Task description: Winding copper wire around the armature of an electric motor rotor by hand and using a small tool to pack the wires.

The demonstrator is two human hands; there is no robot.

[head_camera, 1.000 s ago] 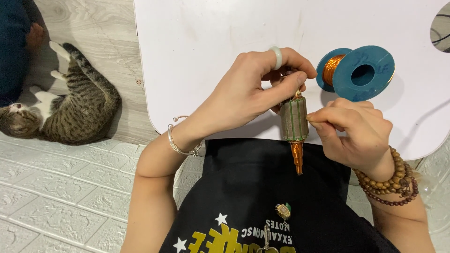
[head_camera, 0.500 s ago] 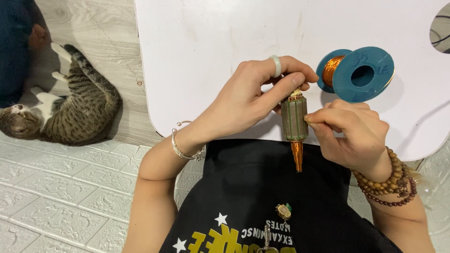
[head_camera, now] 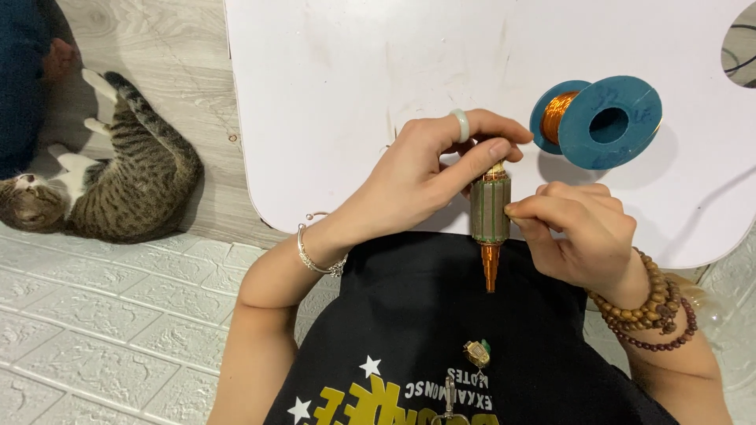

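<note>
— What was the person doing when you looked over?

— Working on a motor armature [head_camera: 490, 211], held upright just off the near edge of the white counter [head_camera: 331, 94], above the lap. The left hand [head_camera: 421, 169] had its fingers closed around the top end, thumb and forefinger pinching near the brass-coloured tip. The right hand [head_camera: 579, 236], at three o'clock of the armature, had its fingers pinched narrow against the slotted core. Whether a strand of wire ran between them, I couldn't tell.

— So which step, would you say?

— My guess was winding or seating wire in the core slots. The next move would have called for a steady grip up top and a small turn of the core to bring the next slot round.

— And the supply?

— One blue spool of copper wire [head_camera: 602, 122] lay on its side on the counter, at one o'clock of the hands, near but not touching.

— Count it out.

— One armature, one spool, two hands. One pale ring [head_camera: 461, 124] and one silver bangle [head_camera: 315, 256] on the left, bead bracelets [head_camera: 650, 307] on the right wrist. One tabby cat [head_camera: 118, 185] lay on the floor at nine o'clock.
</note>
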